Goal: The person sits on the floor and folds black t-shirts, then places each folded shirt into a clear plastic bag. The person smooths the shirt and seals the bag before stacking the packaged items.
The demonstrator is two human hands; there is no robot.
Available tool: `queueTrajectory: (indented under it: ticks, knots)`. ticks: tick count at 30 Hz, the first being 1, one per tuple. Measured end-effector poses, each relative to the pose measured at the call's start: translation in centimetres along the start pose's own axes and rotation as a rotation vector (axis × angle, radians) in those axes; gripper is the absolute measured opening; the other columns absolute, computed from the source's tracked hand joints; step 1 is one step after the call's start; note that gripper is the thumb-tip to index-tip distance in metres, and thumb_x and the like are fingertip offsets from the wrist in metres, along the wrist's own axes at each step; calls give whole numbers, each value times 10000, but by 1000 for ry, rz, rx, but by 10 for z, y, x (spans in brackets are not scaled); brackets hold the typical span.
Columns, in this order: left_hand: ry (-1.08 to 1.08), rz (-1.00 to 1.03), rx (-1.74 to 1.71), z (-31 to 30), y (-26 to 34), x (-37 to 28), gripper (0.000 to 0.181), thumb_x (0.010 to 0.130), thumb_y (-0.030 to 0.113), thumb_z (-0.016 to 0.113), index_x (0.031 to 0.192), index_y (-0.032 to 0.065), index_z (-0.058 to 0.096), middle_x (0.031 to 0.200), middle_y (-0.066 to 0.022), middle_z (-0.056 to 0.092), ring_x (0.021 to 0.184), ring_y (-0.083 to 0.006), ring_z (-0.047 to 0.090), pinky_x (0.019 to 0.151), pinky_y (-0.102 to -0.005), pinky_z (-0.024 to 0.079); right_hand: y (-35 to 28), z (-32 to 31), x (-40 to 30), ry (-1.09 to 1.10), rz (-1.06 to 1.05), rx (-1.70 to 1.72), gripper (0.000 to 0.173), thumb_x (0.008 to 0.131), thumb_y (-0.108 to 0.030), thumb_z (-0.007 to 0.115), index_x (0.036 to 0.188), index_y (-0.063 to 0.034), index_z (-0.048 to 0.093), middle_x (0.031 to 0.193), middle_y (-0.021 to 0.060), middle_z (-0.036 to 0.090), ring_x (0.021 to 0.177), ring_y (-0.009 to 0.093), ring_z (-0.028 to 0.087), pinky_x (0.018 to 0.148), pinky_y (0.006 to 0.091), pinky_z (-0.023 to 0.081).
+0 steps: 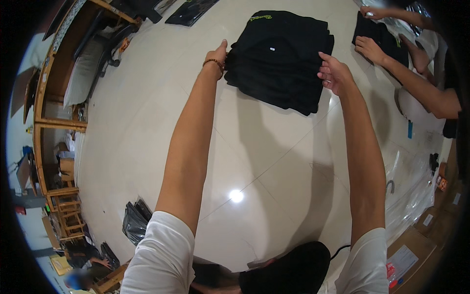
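A stack of folded black shirts [279,70] lies on the pale tiled floor, its upper shirt showing a yellow-green print near the top left and a small white tag at the collar. My left hand [217,57], a beaded bracelet on its wrist, is at the stack's left side, thumb up; its fingers are partly hidden behind the edge. On the opposite side, my right hand [335,73] is at the stack's right edge with its fingers slightly curled and apart. Whether either hand grips the cloth cannot be told.
At the upper right, another person's hands [371,49] rest on a black garment [382,40]. Plastic-wrapped dark packets [136,220] lie lower left. Clear plastic sheeting [411,187] and cardboard boxes [415,242] are at right. A wooden shelf frame [38,125] stands left; another person sits lower left.
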State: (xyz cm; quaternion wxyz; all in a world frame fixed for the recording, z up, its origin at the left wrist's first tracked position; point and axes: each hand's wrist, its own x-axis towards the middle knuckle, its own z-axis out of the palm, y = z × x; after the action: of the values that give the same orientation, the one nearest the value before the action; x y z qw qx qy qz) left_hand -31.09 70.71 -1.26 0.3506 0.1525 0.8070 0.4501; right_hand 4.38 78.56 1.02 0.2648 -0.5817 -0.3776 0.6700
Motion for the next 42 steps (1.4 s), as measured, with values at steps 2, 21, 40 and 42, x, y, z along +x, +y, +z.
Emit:
queueTrajectory:
  ticks: [2,21,40,42]
  knots:
    - [-11,-26,26,2,3,10,642,867,553,679,1066,-57,675,886,-100,633,699,-205,525,640,-367,442,1,2,1,-16,25,-2,412,852,-423,743,1012,-87,566,812,-7,548,673,112,549,578,289,367]
    - [-178,-95,416,23,61,5,349,857,481,690,967,151,718,834,-29,629,648,-127,508,598,-273,395,-4,-1,9,-60,-11,17,627,855,-337,738,1259,65,478,1200,157,505,677,167,580,546,313,335]
    - [-52,151,-223,4,119,-66,390,769,100,818,1039,-115,637,1071,-195,692,940,-296,705,777,-363,641,-52,5,-1,-4,-285,150,239,869,-223,748,876,-20,621,704,41,519,533,156,540,456,284,403]
    - [-107,218,-190,-6,133,-69,354,779,76,802,1081,-43,661,1080,-124,705,1022,-256,689,875,-374,600,-69,2,-5,34,-342,177,230,862,-216,750,858,-25,622,699,42,520,520,159,520,454,285,403]
